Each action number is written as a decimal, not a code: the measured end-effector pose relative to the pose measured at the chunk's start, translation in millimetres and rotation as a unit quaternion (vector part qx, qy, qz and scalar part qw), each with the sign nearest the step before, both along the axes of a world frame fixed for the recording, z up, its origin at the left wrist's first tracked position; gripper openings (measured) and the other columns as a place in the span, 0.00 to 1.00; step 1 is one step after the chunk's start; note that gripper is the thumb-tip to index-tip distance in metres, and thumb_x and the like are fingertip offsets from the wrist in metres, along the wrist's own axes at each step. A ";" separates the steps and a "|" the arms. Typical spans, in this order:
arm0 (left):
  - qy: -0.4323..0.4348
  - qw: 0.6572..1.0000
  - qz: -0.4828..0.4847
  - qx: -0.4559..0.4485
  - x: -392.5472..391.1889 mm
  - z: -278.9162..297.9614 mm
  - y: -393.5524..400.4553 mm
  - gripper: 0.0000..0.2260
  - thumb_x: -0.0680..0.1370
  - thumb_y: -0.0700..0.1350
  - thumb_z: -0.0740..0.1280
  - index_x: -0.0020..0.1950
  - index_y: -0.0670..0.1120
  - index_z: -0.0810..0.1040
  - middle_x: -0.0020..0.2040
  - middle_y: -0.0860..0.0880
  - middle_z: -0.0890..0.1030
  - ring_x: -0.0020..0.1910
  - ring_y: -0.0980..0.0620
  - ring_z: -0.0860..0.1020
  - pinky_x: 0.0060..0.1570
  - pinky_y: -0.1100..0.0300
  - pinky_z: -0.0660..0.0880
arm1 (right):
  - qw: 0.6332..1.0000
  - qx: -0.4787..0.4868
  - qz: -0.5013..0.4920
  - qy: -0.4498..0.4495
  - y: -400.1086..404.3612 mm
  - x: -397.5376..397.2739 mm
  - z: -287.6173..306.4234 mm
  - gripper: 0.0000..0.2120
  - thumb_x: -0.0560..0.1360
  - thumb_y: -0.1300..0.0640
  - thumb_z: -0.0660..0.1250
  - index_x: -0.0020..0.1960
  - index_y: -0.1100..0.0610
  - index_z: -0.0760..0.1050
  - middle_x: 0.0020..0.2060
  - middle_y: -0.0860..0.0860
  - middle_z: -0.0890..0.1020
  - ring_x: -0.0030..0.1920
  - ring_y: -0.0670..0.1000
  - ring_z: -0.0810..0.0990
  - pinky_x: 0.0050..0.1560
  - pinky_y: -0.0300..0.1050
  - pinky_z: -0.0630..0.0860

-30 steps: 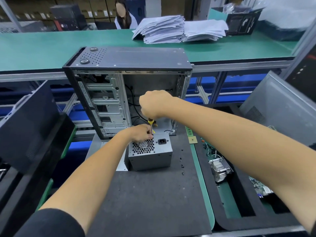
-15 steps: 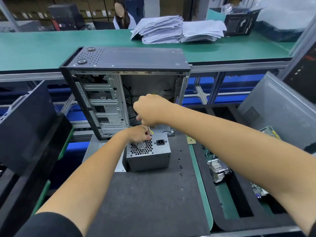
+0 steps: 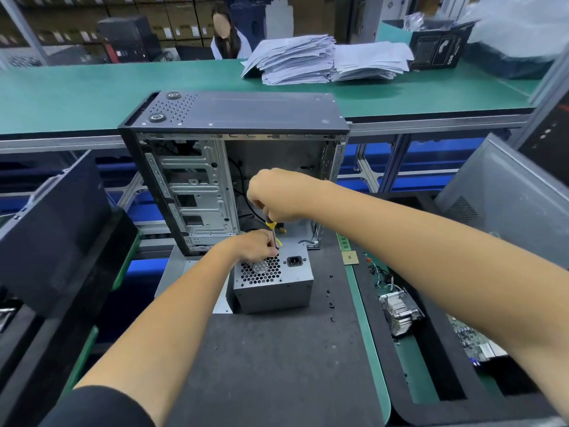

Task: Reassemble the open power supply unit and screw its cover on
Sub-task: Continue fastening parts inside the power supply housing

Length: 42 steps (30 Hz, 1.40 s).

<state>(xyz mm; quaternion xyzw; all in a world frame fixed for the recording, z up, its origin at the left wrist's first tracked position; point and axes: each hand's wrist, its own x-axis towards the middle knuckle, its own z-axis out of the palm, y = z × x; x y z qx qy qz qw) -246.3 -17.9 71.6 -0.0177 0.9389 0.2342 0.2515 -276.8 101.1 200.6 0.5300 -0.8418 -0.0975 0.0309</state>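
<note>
The right hand (image 3: 278, 194) grips a screwdriver (image 3: 272, 232) upright over the power supply (image 3: 274, 280) — at its 11 o'clock corner, the left hand (image 3: 255, 245) pinches the shaft.

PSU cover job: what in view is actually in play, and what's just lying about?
In play: grey metal power supply box; yellow-handled screwdriver gripped by right hand; left hand at its tip; loose black screws.
Lying about: open black computer case; paper stacks; finned heatsink.

The power supply unit (image 3: 274, 280) sits on the mat (image 3: 277, 365) before the open computer case (image 3: 234, 167), loose screws (image 3: 330, 298) to its right.
</note>
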 end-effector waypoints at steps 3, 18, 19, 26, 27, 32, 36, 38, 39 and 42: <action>-0.006 1.000 0.006 -0.001 -1.0 -0.1 0.3 0.08 0.80 0.46 0.61 0.43 0.45 0.67 0.49 0.45 0.69 0.45 0.49 0.67 0.46 0.56 0.65 | 1.000 0.001 0.012 0.017 -2.6 -1.2 -4.6 0.16 0.74 0.62 0.63 0.33 0.57 0.60 0.31 0.51 0.66 0.29 0.51 0.66 0.26 0.42 0.59; -0.007 1.000 0.003 -0.008 3.0 4.1 2.0 0.11 0.80 0.45 0.61 0.40 0.43 0.67 0.50 0.43 0.72 0.41 0.46 0.70 0.43 0.55 0.69 | 0.998 0.043 0.036 0.011 -0.6 -1.1 -0.9 0.05 0.72 0.66 0.63 0.45 0.59 0.69 0.44 0.53 0.73 0.36 0.52 0.72 0.29 0.42 0.60; -0.003 1.000 0.006 -0.005 3.2 3.7 1.7 0.11 0.80 0.46 0.61 0.39 0.44 0.68 0.51 0.45 0.73 0.41 0.48 0.72 0.44 0.58 0.71 | 0.999 0.024 0.038 0.018 -0.1 -1.4 -1.0 0.05 0.70 0.67 0.64 0.43 0.58 0.72 0.43 0.53 0.76 0.37 0.53 0.74 0.30 0.42 0.62; 0.019 1.000 0.007 -0.004 3.7 1.0 2.4 0.11 0.81 0.46 0.61 0.39 0.50 0.66 0.42 0.56 0.69 0.35 0.58 0.68 0.32 0.64 0.64 | 0.999 0.002 0.014 0.041 5.0 -4.8 -5.8 0.11 0.73 0.60 0.63 0.35 0.57 0.62 0.30 0.51 0.65 0.27 0.51 0.65 0.26 0.41 0.59; 0.018 1.000 0.009 -0.003 4.3 1.1 2.4 0.11 0.80 0.46 0.61 0.39 0.49 0.66 0.42 0.55 0.69 0.36 0.56 0.69 0.33 0.63 0.64 | 0.999 0.001 0.011 0.045 5.3 -5.4 -6.1 0.11 0.73 0.59 0.62 0.36 0.57 0.62 0.30 0.50 0.64 0.27 0.50 0.65 0.26 0.41 0.59; 0.003 1.000 0.019 0.014 5.5 2.1 4.2 0.10 0.80 0.46 0.62 0.39 0.48 0.66 0.46 0.47 0.72 0.38 0.51 0.68 0.36 0.60 0.65 | 0.998 -0.025 0.006 0.051 -1.4 3.8 -7.4 0.16 0.73 0.57 0.62 0.32 0.54 0.56 0.29 0.49 0.64 0.27 0.49 0.63 0.26 0.40 0.56; 0.003 0.999 0.031 -0.009 8.8 2.9 3.5 0.09 0.80 0.48 0.60 0.43 0.44 0.69 0.39 0.49 0.69 0.36 0.52 0.66 0.37 0.58 0.64 | 0.998 -0.060 -0.007 -0.008 -8.3 10.7 -16.1 0.16 0.71 0.56 0.65 0.32 0.54 0.58 0.30 0.50 0.66 0.27 0.49 0.66 0.25 0.40 0.58; 0.007 0.999 0.037 0.003 9.1 3.8 1.5 0.06 0.80 0.48 0.61 0.47 0.46 0.70 0.41 0.47 0.70 0.38 0.51 0.66 0.38 0.58 0.63 | 0.993 -0.082 -0.032 -0.081 -6.9 9.3 -20.1 0.15 0.72 0.56 0.66 0.33 0.55 0.61 0.31 0.51 0.70 0.28 0.50 0.68 0.25 0.40 0.60; 0.009 0.999 0.039 0.016 9.2 5.2 0.7 0.06 0.79 0.47 0.61 0.45 0.46 0.69 0.41 0.46 0.70 0.38 0.50 0.66 0.38 0.58 0.62 | 0.989 -0.094 -0.043 -0.109 -5.1 8.4 -20.5 0.15 0.72 0.56 0.65 0.33 0.56 0.61 0.32 0.53 0.72 0.29 0.52 0.68 0.26 0.41 0.60; 0.002 0.994 0.057 0.089 6.2 5.6 -1.4 0.10 0.79 0.43 0.64 0.39 0.42 0.70 0.45 0.47 0.73 0.41 0.48 0.68 0.43 0.57 0.65 | 0.974 -0.136 -0.076 -0.162 4.4 3.1 -19.2 0.15 0.73 0.56 0.65 0.32 0.57 0.62 0.32 0.54 0.72 0.32 0.55 0.68 0.28 0.43 0.62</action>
